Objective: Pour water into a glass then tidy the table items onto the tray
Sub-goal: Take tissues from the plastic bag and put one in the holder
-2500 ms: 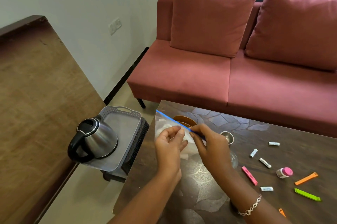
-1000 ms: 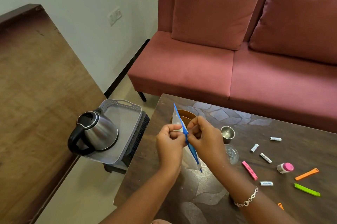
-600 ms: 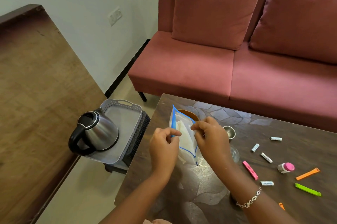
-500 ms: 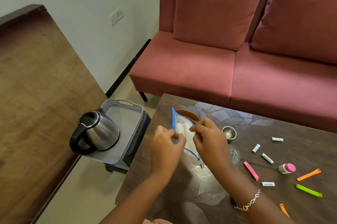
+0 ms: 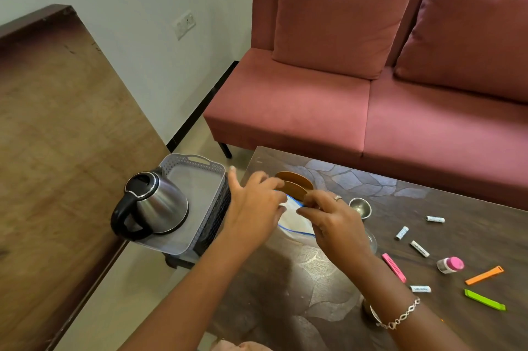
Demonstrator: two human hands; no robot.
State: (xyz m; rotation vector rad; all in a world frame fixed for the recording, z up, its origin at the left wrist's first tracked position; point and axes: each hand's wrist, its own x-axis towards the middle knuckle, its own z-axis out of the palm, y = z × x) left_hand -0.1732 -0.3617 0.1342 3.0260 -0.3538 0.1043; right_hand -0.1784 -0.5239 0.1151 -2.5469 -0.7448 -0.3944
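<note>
On the dark table [image 5: 328, 270], a clear zip bag [image 5: 294, 220] with a blue seal and white contents lies low between my hands. My left hand [image 5: 254, 207] holds its left edge with curled fingers, the index finger raised toward the tray. My right hand [image 5: 334, 222] pinches the blue seal at the bag's right side. The steel kettle [image 5: 151, 205] stands in the grey tray [image 5: 200, 170] to the left of the table. The glass [image 5: 371, 242] shows only partly behind my right hand.
Two brown bowls [image 5: 294, 183] and a small steel cup [image 5: 360, 206] stand just beyond the bag. To the right lie several batteries [image 5: 401, 233], pink [image 5: 394, 267], orange [image 5: 484, 275] and green [image 5: 484, 299] clips and a pink-capped jar [image 5: 450, 265]. A red sofa [image 5: 357, 110] sits behind.
The bag was held upright and pulled open at its seal; it has since dropped low onto the table. My left hand has shifted left toward the tray, its index finger lifted.
</note>
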